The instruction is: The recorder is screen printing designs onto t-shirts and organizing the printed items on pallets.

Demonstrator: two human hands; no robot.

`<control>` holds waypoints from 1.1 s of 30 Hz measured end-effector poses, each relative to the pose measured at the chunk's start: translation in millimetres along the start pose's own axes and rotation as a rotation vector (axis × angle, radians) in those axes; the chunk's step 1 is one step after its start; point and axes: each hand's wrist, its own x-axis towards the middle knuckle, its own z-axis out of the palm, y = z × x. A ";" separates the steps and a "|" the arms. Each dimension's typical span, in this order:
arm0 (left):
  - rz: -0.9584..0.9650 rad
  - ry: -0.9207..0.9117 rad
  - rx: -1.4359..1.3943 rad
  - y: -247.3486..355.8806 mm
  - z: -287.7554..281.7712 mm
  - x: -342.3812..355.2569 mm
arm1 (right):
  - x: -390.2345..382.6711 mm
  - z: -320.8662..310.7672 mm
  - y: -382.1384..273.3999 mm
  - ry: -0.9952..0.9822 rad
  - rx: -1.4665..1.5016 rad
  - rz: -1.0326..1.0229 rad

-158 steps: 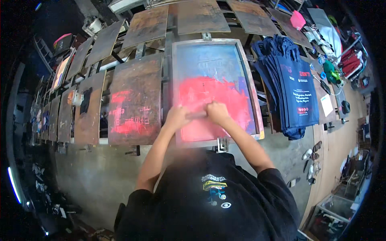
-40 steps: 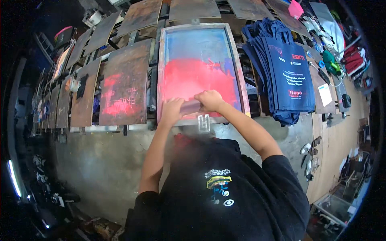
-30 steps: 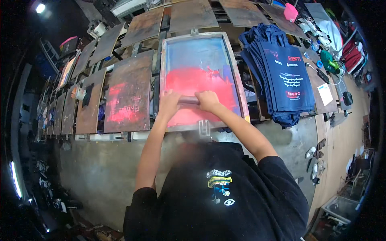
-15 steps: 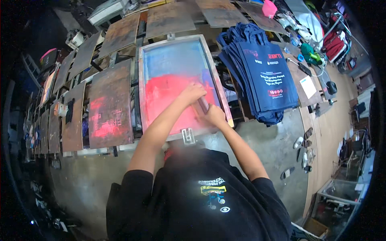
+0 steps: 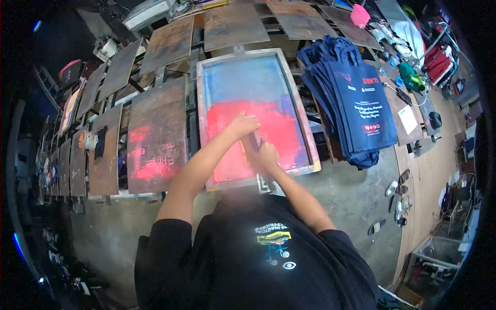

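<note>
A screen-printing frame (image 5: 202,132) lies on the table in front of me, its pale rim around a blue mesh whose near part is covered in wet red ink (image 5: 222,161). Both my hands grip one squeegee (image 5: 251,142), tilted over the inked part. My left hand (image 5: 246,125) is closed round its far end. At the nearer end, my right hand (image 5: 267,157) is wrapped round it, slightly blurred. The squeegee's lower edge is mostly hidden. A metal clamp (image 5: 264,183) sits at the frame's near edge.
To the right lies a stack of navy tote bags (image 5: 361,111) with printed fronts. Left of the frame is a brown board (image 5: 157,116) with red ink marks; several similar boards (image 5: 237,26) stand beyond. Slippers (image 5: 377,226) lie on the floor at right.
My hands and the squeegee have shifted left across the mesh and slightly nearer to me. The whole scene has slid a little to the right in the view.
</note>
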 end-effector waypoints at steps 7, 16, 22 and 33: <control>0.078 0.012 0.042 -11.7 -5.0 -3.4 | 9.3 -16.3 -9.5 -0.001 -0.037 -0.079; 0.159 0.129 -0.038 30.4 3.8 37.0 | 6.4 -31.1 61.6 -0.035 -0.110 -0.106; 0.139 0.165 -0.022 -5.8 -2.0 2.7 | 18.1 11.5 29.4 0.105 -0.077 -0.093; 0.130 0.054 -0.050 -24.9 -8.3 -2.0 | 18.9 1.5 -2.1 0.084 -0.095 -0.072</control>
